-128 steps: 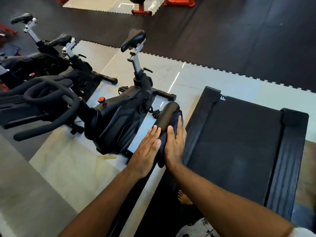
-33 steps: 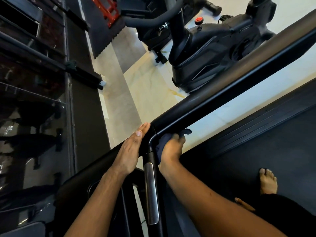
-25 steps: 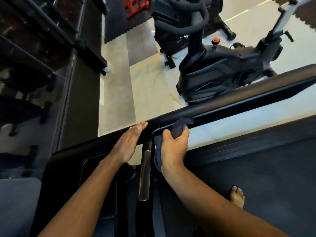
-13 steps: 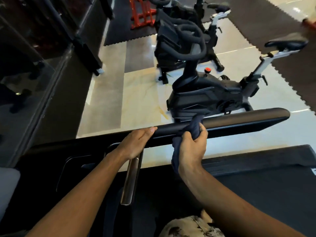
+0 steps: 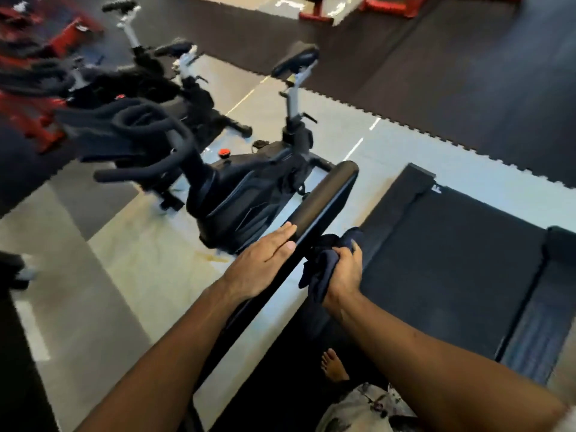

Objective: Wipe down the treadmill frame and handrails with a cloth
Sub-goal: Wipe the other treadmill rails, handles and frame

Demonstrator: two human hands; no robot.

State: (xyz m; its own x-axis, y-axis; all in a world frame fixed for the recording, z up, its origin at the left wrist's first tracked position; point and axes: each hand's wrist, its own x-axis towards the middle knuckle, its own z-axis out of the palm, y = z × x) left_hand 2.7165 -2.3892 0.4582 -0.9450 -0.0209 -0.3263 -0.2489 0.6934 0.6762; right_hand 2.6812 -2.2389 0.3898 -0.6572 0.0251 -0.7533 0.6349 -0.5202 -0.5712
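Note:
The treadmill's black left handrail (image 5: 327, 194) runs diagonally from the lower middle up to its rounded end. My left hand (image 5: 265, 260) lies flat on the rail's outer side, fingers straight. My right hand (image 5: 343, 275) grips a bunched dark blue cloth (image 5: 321, 263) against the rail's inner side, just below the left hand's fingertips. The treadmill belt (image 5: 452, 260) stretches out to the right, below the rail. The rail's lower part is hidden behind my left forearm.
A black exercise bike (image 5: 249, 188) stands close beside the rail on the left, with more bikes (image 5: 149, 82) behind it. Dark rubber mats (image 5: 436, 73) cover the far floor. Red equipment (image 5: 314, 14) sits at the back. My bare foot (image 5: 333, 366) stands on the belt.
The view swung right toward the rail's end. Both hands slid outward along the handrail, the right hand dragging the cloth with it and the left hand flattening on top.

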